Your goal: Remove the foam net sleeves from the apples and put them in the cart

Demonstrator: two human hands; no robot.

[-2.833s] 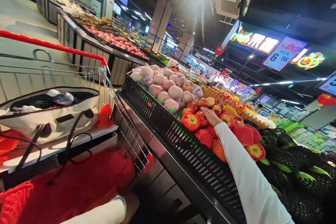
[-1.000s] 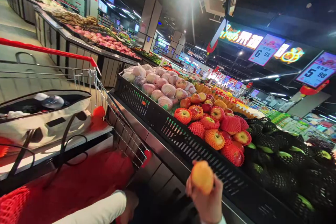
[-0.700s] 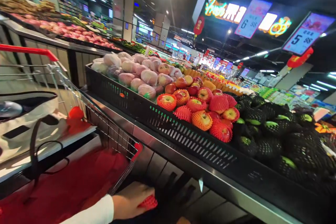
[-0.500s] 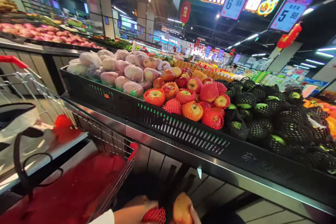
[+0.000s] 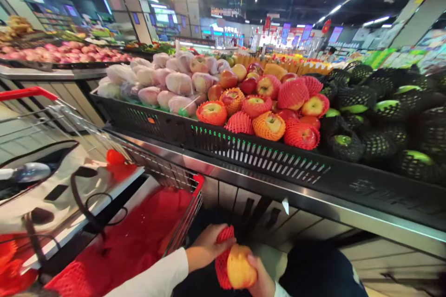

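Observation:
Low in front of me, my right hand (image 5: 262, 274) is closed around a yellow-orange apple (image 5: 240, 267), its fingers on the right side of the fruit. A red foam net sleeve (image 5: 223, 260) is pinched in my left hand (image 5: 209, 247), just left of the apple and touching it. Beyond my hands, a black slatted crate (image 5: 258, 146) carries apples (image 5: 213, 112), several of them in red or orange foam nets. Plastic-wrapped pinkish fruit (image 5: 179, 83) is piled at its left end.
On the left stands a shopping cart (image 5: 198, 180) with a red lining (image 5: 149, 222) and a pale bag (image 5: 75, 195). Fruit in black foam nets (image 5: 351, 144) fills the display's right side. A metal ledge (image 5: 334, 199) runs below the crates.
My view has tilted down and turned slightly, so more of both hands shows. Both hands have come up in the picture, with the red net sleeve now against the apple.

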